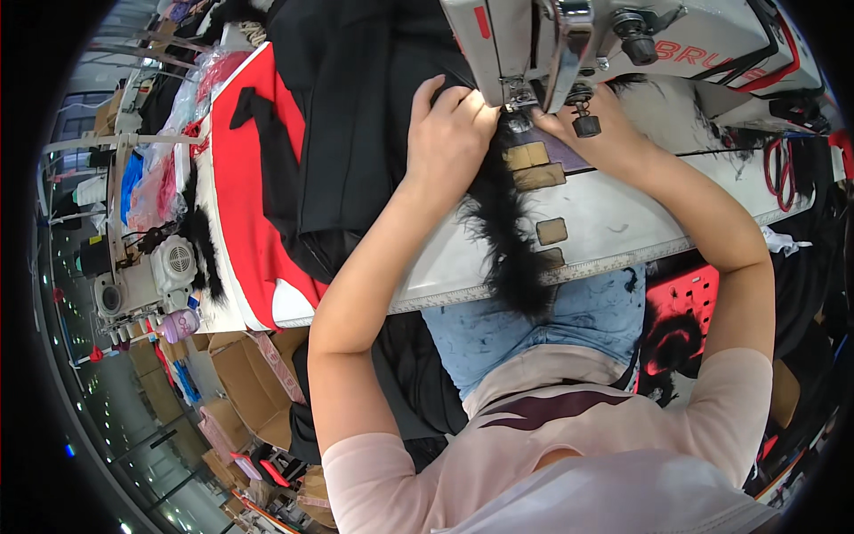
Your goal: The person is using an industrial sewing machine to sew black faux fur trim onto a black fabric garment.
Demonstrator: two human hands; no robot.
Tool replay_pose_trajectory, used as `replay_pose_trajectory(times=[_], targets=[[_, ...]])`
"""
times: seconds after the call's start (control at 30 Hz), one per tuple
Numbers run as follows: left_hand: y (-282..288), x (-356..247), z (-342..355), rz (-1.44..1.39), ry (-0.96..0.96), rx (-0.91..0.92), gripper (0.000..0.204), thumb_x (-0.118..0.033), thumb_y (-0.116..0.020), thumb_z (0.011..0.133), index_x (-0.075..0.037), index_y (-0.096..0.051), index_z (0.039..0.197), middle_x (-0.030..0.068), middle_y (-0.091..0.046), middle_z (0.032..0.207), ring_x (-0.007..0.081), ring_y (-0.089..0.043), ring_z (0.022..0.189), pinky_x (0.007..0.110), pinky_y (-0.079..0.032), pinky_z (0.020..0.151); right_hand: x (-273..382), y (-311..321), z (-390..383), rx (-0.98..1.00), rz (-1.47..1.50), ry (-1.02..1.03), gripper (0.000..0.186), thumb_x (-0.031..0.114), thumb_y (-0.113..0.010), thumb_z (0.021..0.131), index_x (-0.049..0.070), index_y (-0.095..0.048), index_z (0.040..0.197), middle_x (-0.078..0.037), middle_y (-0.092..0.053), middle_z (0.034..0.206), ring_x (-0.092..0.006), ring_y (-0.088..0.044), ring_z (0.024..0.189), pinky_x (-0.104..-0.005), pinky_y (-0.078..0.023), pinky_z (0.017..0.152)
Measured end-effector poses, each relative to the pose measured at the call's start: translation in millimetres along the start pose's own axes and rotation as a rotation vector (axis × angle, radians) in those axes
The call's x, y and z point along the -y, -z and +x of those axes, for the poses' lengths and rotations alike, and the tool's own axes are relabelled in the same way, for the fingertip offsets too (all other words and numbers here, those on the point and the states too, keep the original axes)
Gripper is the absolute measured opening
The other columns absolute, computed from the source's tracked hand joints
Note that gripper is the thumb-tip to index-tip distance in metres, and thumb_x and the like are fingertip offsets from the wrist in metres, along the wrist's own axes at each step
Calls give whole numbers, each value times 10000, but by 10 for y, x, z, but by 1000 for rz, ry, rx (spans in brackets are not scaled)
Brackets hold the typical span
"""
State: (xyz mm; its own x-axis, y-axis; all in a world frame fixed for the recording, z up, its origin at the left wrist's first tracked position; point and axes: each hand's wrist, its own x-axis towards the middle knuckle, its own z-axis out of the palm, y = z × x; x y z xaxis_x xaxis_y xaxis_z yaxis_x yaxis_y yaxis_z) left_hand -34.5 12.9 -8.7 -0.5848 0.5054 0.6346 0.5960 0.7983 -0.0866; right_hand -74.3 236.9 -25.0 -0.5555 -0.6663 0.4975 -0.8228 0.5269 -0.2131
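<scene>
A white sewing machine (569,53) stands at the top, its presser foot (519,120) lit by a lamp. My left hand (451,133) is closed beside the foot, fingers bent onto black fabric (356,116); its thumb is hidden. From the needle area a strip of black fur trim (507,240) runs toward me and hangs over the table's near edge. My right hand (605,133) lies just right of the foot, thumb pointing at it. The machine head covers most of its fingers, so its grip does not show.
Red fabric (240,178) lies left on the white table (427,285), whose near edge carries a ruler strip. Worn tape patches (539,175) mark the bed. Red-handled scissors (780,173) rest at the right. Cardboard boxes (253,383) and another machine motor (173,262) stand at the left.
</scene>
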Motion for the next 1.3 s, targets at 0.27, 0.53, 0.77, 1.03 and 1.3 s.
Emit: replay_pose_trajectory(times=[0.27, 0.53, 0.77, 1.03, 1.3], targets=[[-1, -68, -66, 12, 18, -33, 132, -73, -659, 761, -83, -653, 892, 29, -601, 919, 165, -626, 843, 513, -383, 989, 88, 33, 47, -68, 237, -162, 257, 229, -632, 889, 8, -628, 758, -184, -601, 705, -394, -569, 744, -487, -439, 675], [55, -124, -19, 42, -36, -17, 126, -52, -652, 768, -9, -677, 883, 58, -617, 929, 177, -606, 844, 435, -400, 978, 22, 6, 43, -31, 227, -157, 232, 239, -651, 884, 17, -665, 819, -190, -617, 731, -413, -563, 724, -489, -448, 659], [40, -155, -6, 48, 5, 10, 89, -57, -639, 800, -18, -666, 875, 60, -611, 940, 185, -602, 851, 432, -399, 978, 81, 48, 34, -72, 246, -208, 261, 237, -686, 864, -13, -646, 803, -204, -610, 746, -413, -562, 777, -489, -446, 706], [58, -254, -17, 146, 118, 33, 34, -55, -626, 821, -52, -612, 791, 51, -554, 843, 185, -586, 807, 439, -384, 988, 63, 30, -6, -24, 206, -197, 235, 215, -624, 900, 0, -647, 809, -167, -618, 780, -379, -570, 823, -472, -450, 738], [35, -219, 16, 115, 48, 59, 39, -43, -614, 798, -52, -613, 760, 60, -525, 798, 194, -563, 795, 409, -369, 950, -20, 38, -65, -37, 8, 84, 92, 123, -619, 786, 60, -641, 850, -99, -599, 778, -320, -580, 805, -439, -469, 736]])
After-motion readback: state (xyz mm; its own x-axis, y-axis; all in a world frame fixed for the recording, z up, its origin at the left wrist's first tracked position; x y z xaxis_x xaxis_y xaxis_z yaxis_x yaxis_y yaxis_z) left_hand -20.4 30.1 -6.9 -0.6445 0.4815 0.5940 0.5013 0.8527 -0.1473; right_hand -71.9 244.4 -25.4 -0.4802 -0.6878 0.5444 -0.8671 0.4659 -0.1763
